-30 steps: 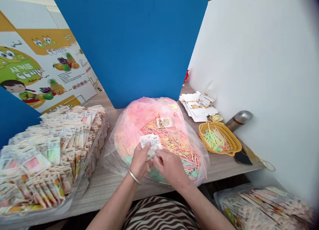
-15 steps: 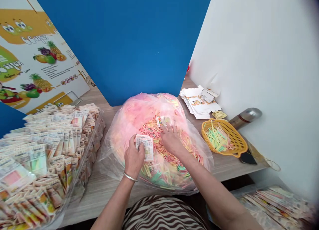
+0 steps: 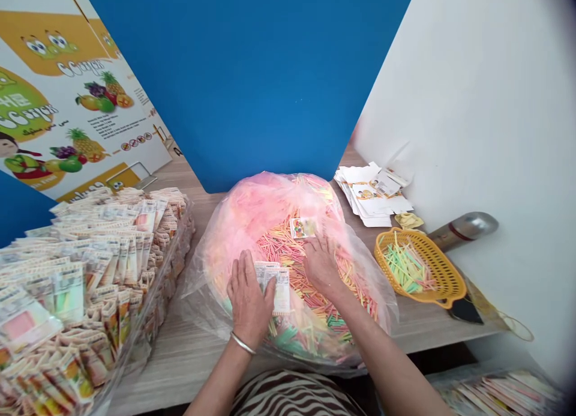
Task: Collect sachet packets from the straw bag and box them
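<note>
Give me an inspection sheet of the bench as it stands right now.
Surface: wood-grain table, items spread across it.
Job's things: clear plastic bag holding coloured sticks; printed card strip and small card lying on them.
Hands: left hand flat, thumb against the strip; right hand on the sticks, just below the small card.
Clutter: paper stack, yellow cloth, metal flask.
Cables: nothing seen.
Surroundings: tray of packets on the left, yellow basket on the right, blue board, fruit poster, white wall.
</note>
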### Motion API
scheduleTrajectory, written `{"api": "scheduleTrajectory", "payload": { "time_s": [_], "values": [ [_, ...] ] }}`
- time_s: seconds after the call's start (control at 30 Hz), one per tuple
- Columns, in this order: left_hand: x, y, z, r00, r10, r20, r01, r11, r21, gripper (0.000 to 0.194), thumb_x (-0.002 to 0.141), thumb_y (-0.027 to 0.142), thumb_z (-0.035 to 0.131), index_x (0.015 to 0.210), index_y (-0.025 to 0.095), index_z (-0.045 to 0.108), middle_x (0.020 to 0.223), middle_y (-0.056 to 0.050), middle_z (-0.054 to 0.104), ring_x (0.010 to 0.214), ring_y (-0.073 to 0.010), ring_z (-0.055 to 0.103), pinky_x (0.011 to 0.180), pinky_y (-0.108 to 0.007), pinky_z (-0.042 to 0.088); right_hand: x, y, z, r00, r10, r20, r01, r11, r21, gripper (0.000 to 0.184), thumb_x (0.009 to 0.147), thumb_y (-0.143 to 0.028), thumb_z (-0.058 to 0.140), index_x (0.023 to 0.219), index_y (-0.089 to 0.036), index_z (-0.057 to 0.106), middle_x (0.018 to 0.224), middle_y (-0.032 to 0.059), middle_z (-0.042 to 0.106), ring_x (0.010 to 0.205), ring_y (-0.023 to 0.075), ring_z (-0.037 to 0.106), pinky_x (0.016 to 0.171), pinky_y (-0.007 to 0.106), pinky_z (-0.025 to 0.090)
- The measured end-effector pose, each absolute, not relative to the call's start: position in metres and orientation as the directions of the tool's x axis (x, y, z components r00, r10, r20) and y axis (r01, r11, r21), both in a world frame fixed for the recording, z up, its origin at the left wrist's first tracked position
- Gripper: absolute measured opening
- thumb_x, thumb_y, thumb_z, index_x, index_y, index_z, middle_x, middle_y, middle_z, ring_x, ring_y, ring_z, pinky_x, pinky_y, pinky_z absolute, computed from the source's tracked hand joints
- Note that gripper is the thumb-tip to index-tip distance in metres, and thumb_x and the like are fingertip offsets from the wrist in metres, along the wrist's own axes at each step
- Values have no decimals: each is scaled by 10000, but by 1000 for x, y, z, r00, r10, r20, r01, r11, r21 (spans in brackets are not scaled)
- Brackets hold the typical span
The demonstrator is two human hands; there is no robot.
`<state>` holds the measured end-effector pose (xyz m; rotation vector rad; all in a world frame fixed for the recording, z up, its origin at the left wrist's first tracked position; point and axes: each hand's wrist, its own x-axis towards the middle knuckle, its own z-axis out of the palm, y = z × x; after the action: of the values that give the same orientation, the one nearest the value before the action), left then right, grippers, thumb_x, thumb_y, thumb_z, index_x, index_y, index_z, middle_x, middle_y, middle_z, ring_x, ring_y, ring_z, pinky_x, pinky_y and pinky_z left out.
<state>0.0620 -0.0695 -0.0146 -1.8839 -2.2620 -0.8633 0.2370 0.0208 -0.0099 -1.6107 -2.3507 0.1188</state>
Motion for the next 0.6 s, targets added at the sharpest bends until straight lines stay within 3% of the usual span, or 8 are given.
{"api": "scheduleTrajectory", "payload": {
  "time_s": [0.1,0.17,0.23,0.3,0.37,0.43,0.5,0.6],
  "values": [
    [62,-71,11,-221,877,427,888,-1,460,767,889,486,566,1517,149,284,1565,-165,305,1480,-374,177,1167,-580,245,243,13,10,-305,942,142,810,335,-480,238,920,-160,342,960,-160,577,985,131,645,967,273,572,921,437,416],
    [69,-68,28,-226,898,378,752,-86,653,682,913,463,538,1497,174,337,1562,-132,325,1477,-312,228,1202,-514,231,245,6,19,-334,936,112,615,306,-726,232,967,-264,325,898,-193,534,851,64,609,794,219,559,765,359,453],
    [82,-62,40,-236,954,186,440,-66,896,612,926,463,524,1468,209,396,1530,-102,392,1430,-257,346,1194,-440,282,241,-2,24,-370,926,76,339,211,-917,239,980,-373,367,900,-212,525,755,5,557,682,175,530,659,300,446],
    [98,-54,46,-193,978,-75,-6,75,997,542,922,509,516,1389,233,501,1466,-87,482,1370,-240,435,1152,-403,352,231,-10,24,-360,932,37,81,70,-994,229,944,-438,475,903,-219,527,671,-36,507,581,144,490,577,267,424],
    [114,-47,47,-83,958,-275,-408,220,886,492,917,549,501,1256,207,603,1354,-102,578,1286,-244,520,1082,-384,426,220,-16,22,-272,962,20,-112,-11,-994,256,896,-469,564,875,-217,522,637,-51,496,533,129,464,537,256,407],
    [127,-43,47,14,929,-369,-653,288,700,459,906,552,518,1109,164,656,1195,-108,656,1160,-233,600,1009,-357,479,211,-19,18,-148,988,50,-176,23,-984,280,875,-472,601,810,-211,520,653,-39,522,556,129,476,551,259,411],
    [135,-43,46,54,913,-405,-771,296,564,405,892,517,562,984,138,673,1049,-89,685,1055,-204,634,969,-319,498,208,-19,15,-37,988,149,-83,145,-986,295,875,-454,608,737,-207,526,683,-18,549,622,143,505,606,274,429],
    [135,-48,46,58,911,-408,-825,274,494,364,900,478,574,958,133,673,991,-71,683,997,-171,640,946,-280,503,211,-18,14,11,939,344,109,341,-934,314,886,-417,601,662,-208,533,825,33,629,824,187,575,782,326,463]
  ]
}}
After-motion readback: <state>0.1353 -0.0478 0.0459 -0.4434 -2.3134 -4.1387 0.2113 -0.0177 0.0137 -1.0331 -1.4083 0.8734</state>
